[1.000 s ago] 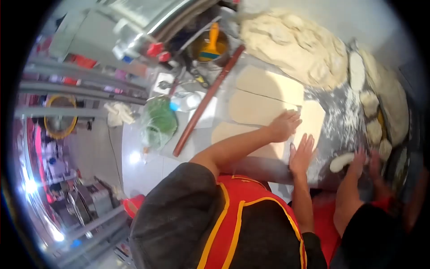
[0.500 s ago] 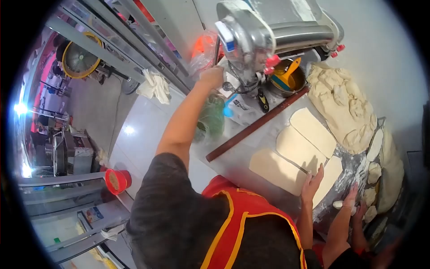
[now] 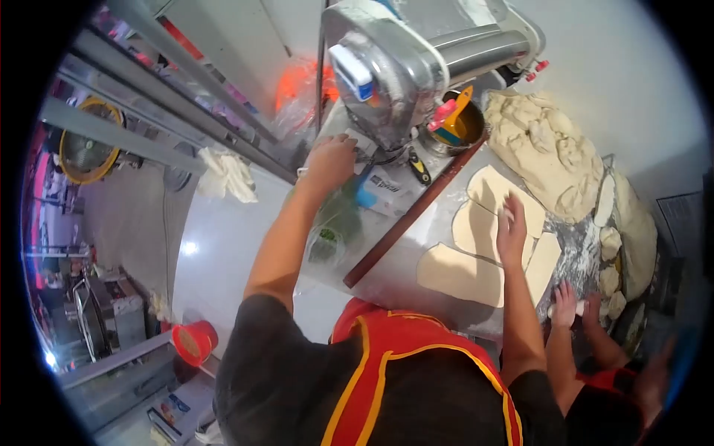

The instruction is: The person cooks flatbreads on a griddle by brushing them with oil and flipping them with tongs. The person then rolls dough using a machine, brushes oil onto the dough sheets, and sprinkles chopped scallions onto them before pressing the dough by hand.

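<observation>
My left hand [image 3: 332, 160] reaches to the counter beside the dough roller machine [image 3: 394, 70], near a green plastic bag [image 3: 336, 223]. Its fingers look loosely spread, with nothing visible in them; their undersides are hidden. Over the flat dough sheets [image 3: 455, 276], my right hand [image 3: 512, 230] is open with fingers extended; whether it touches the dough is unclear. The sheets lie side by side. A brown rolling stick [image 3: 416, 215] lies diagonally to their left. Beyond them is a metal pot [image 3: 471, 128] holding an orange-handled brush [image 3: 462, 100].
A large dough mass [image 3: 547, 149] lies at the back right. At lower right, a co-worker's hands [image 3: 565, 305] are on the floured counter near small dough pieces [image 3: 610, 279]. A white cloth [image 3: 225, 176] and red bucket [image 3: 195, 342] are at left.
My left hand has come down and left from beside the machine. My right hand has moved up, farther over the dough sheets. The camera view has shifted. The co-worker's hands stay at lower right.
</observation>
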`<action>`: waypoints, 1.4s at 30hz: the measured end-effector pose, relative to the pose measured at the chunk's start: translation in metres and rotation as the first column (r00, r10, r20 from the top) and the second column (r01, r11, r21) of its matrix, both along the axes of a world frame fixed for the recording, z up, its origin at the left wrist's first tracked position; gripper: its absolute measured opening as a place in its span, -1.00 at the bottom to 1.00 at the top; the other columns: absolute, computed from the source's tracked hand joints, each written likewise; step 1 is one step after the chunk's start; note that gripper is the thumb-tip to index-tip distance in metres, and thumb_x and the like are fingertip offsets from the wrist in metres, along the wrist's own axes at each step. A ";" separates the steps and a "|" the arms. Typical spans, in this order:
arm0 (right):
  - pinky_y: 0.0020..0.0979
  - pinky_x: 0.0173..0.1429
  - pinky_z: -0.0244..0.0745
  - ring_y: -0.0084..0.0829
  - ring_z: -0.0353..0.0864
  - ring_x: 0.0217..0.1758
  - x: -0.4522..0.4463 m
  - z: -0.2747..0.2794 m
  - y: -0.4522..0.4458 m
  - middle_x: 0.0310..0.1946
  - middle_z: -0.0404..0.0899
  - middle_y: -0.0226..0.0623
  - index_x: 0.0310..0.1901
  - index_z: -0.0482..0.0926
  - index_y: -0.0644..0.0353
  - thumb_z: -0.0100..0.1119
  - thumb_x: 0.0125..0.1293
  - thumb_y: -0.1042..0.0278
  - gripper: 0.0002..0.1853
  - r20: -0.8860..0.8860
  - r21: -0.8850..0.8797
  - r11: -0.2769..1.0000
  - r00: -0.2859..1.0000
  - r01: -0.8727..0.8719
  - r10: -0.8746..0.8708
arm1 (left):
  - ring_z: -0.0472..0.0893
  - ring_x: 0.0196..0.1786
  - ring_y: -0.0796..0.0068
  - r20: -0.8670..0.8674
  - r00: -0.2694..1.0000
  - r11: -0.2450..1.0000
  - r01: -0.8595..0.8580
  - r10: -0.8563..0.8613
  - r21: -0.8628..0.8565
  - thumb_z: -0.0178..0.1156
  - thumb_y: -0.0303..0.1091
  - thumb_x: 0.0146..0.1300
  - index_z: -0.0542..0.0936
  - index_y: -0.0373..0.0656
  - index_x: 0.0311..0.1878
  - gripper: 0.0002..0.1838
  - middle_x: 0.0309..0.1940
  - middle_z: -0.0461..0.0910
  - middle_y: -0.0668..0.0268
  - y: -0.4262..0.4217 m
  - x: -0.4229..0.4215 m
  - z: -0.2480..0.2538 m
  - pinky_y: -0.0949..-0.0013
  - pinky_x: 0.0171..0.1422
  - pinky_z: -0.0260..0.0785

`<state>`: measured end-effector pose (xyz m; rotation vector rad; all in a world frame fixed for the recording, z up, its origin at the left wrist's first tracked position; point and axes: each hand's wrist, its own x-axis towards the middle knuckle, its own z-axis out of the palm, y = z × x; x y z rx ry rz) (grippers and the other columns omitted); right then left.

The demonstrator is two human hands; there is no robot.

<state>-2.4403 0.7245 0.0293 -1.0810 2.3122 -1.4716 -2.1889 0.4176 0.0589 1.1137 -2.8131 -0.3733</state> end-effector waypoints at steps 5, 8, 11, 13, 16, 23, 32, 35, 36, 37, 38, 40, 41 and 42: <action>-0.41 0.05 0.43 -0.34 0.58 -0.06 -0.081 0.021 -0.140 -0.14 0.59 -0.13 -0.01 0.49 0.32 0.08 0.22 0.43 -0.70 0.051 -0.028 0.999 0.998 -0.043 0.045 | 0.59 -0.17 0.31 -0.545 0.836 0.864 0.227 0.064 0.450 0.10 -0.35 0.21 0.58 -0.15 -0.06 -0.74 -0.16 0.58 0.16 0.092 -0.014 0.010 0.37 -0.15 0.41; -0.43 -0.23 0.46 -0.41 0.58 -0.29 -0.120 0.003 -0.208 -0.26 0.62 -0.18 -0.11 0.55 0.35 0.14 0.14 0.42 -0.71 -0.193 0.188 0.981 0.981 0.036 0.001 | 0.58 -0.22 0.22 -0.538 0.835 0.801 0.241 0.117 0.548 0.10 -0.31 0.24 0.54 -0.19 -0.11 -0.78 -0.17 0.55 0.17 0.133 -0.025 -0.002 0.32 -0.11 0.42; -0.43 -0.31 0.43 -0.44 0.53 -0.40 -0.133 -0.004 -0.253 -0.41 0.61 -0.26 -0.24 0.59 0.31 0.29 0.05 0.36 -0.75 0.004 0.299 0.954 0.999 0.033 -0.036 | 0.59 -0.21 0.23 -0.553 0.784 0.740 0.191 0.281 0.646 0.10 -0.29 0.25 0.55 -0.20 -0.12 -0.77 -0.20 0.56 0.15 0.151 -0.037 -0.025 0.32 -0.11 0.42; -0.37 -0.29 0.43 -0.33 0.57 -0.44 -0.141 -0.020 -0.271 -0.49 0.59 -0.12 -0.35 0.60 0.30 0.38 -0.03 0.29 -0.73 0.249 0.248 0.969 0.967 -0.002 -0.062 | 0.59 -0.21 0.24 -0.544 0.770 0.730 0.154 0.334 0.666 0.09 -0.29 0.26 0.55 -0.22 -0.13 -0.77 -0.23 0.56 0.12 0.149 -0.049 -0.029 0.33 -0.13 0.42; -0.42 -0.30 0.40 -0.43 0.49 -0.48 -0.140 -0.037 -0.280 -0.54 0.55 -0.21 -0.37 0.59 0.28 0.34 0.02 0.35 -0.80 0.444 -0.039 0.999 0.896 0.000 0.017 | 0.59 -0.22 0.21 -0.564 0.738 0.754 0.116 0.371 0.647 0.09 -0.27 0.27 0.54 -0.25 -0.12 -0.75 -0.24 0.56 0.09 0.140 -0.070 -0.045 0.32 -0.13 0.42; -0.39 -0.26 0.41 -0.31 0.54 -0.39 -0.073 0.000 -0.206 -0.44 0.55 -0.15 -0.34 0.56 0.26 0.26 0.10 0.34 -0.82 0.051 -0.077 0.952 0.952 -0.297 0.302 | 0.59 -0.27 0.22 -0.306 0.557 0.334 0.054 0.772 0.941 0.06 -0.20 0.28 0.53 -0.23 -0.08 -0.69 -0.24 0.58 0.14 0.094 -0.151 -0.050 0.28 -0.15 0.41; -0.35 -0.21 0.43 -0.19 0.56 -0.33 -0.055 0.023 -0.176 -0.35 0.55 -0.10 -0.27 0.58 0.29 0.22 0.13 0.39 -0.82 0.025 0.057 0.948 0.950 -0.313 0.312 | 0.55 -0.34 0.42 -0.179 0.474 0.183 0.037 0.862 0.982 0.12 -0.28 0.21 0.48 -0.26 -0.25 -0.79 -0.31 0.55 0.23 0.050 -0.193 -0.078 0.40 -0.29 0.42; -0.50 -0.24 0.39 -0.52 0.47 -0.40 -0.057 0.019 -0.170 -0.39 0.56 -0.29 -0.26 0.56 0.29 0.20 0.15 0.46 -0.86 0.068 -0.040 0.958 0.956 -0.284 0.286 | 0.56 -0.33 0.40 -0.083 0.348 0.063 0.070 0.934 0.996 0.12 -0.34 0.19 0.49 -0.24 -0.28 -0.84 -0.35 0.54 0.22 0.047 -0.201 -0.093 0.41 -0.23 0.44; -0.49 -0.24 0.40 -0.47 0.49 -0.39 -0.056 0.023 -0.168 -0.37 0.57 -0.26 -0.26 0.56 0.29 0.20 0.15 0.46 -0.86 0.032 -0.050 0.957 0.957 -0.285 0.287 | 0.56 -0.33 0.39 -0.179 0.438 0.202 -0.005 0.881 0.979 0.11 -0.37 0.18 0.49 -0.25 -0.28 -0.86 -0.38 0.53 0.22 0.046 -0.200 -0.098 0.41 -0.22 0.45; -0.47 -0.23 0.41 -0.42 0.51 -0.38 -0.054 0.027 -0.165 -0.35 0.57 -0.23 -0.25 0.57 0.29 0.20 0.14 0.45 -0.85 0.000 -0.058 0.956 0.958 -0.288 0.288 | 0.56 -0.34 0.38 -0.255 0.530 0.340 -0.067 0.809 0.938 0.11 -0.40 0.18 0.48 -0.25 -0.29 -0.88 -0.40 0.52 0.21 0.045 -0.195 -0.104 0.40 -0.21 0.47; -0.45 -0.23 0.42 -0.37 0.53 -0.38 -0.052 0.030 -0.162 -0.32 0.58 -0.20 -0.25 0.58 0.29 0.20 0.14 0.45 -0.85 -0.031 -0.067 0.955 0.957 -0.290 0.289 | 0.56 -0.35 0.37 -0.260 0.522 0.343 -0.068 0.812 0.937 0.10 -0.42 0.17 0.48 -0.25 -0.29 -0.89 -0.43 0.50 0.21 0.046 -0.194 -0.111 0.40 -0.22 0.48; -0.47 -0.23 0.41 -0.40 0.51 -0.39 -0.050 0.032 -0.158 -0.32 0.58 -0.22 -0.25 0.57 0.29 0.20 0.14 0.46 -0.85 -0.012 -0.098 0.958 0.963 -0.270 0.270 | 0.56 -0.38 0.36 -0.198 0.406 0.218 -0.003 0.892 0.976 0.08 -0.46 0.15 0.47 -0.27 -0.31 -0.92 -0.48 0.47 0.21 0.053 -0.191 -0.086 0.38 -0.23 0.50; -0.48 -0.24 0.41 -0.41 0.51 -0.39 -0.050 0.032 -0.155 -0.32 0.57 -0.22 -0.25 0.57 0.29 0.20 0.14 0.46 -0.86 -0.002 -0.114 0.959 0.966 -0.259 0.260 | 0.55 -0.39 0.36 -0.112 0.297 0.093 0.077 0.948 0.993 0.08 -0.48 0.14 0.47 -0.28 -0.32 -0.92 -0.50 0.45 0.22 0.058 -0.189 -0.070 0.38 -0.25 0.51; -0.50 -0.24 0.40 -0.43 0.49 -0.39 -0.050 0.033 -0.153 -0.33 0.57 -0.24 -0.25 0.57 0.28 0.20 0.15 0.47 -0.86 0.012 -0.125 0.959 0.966 -0.256 0.259 | 0.55 -0.42 0.36 -0.125 0.298 0.112 0.061 0.946 0.992 0.07 -0.48 0.13 0.47 -0.29 -0.34 -0.92 -0.52 0.44 0.22 0.060 -0.187 -0.066 0.37 -0.27 0.52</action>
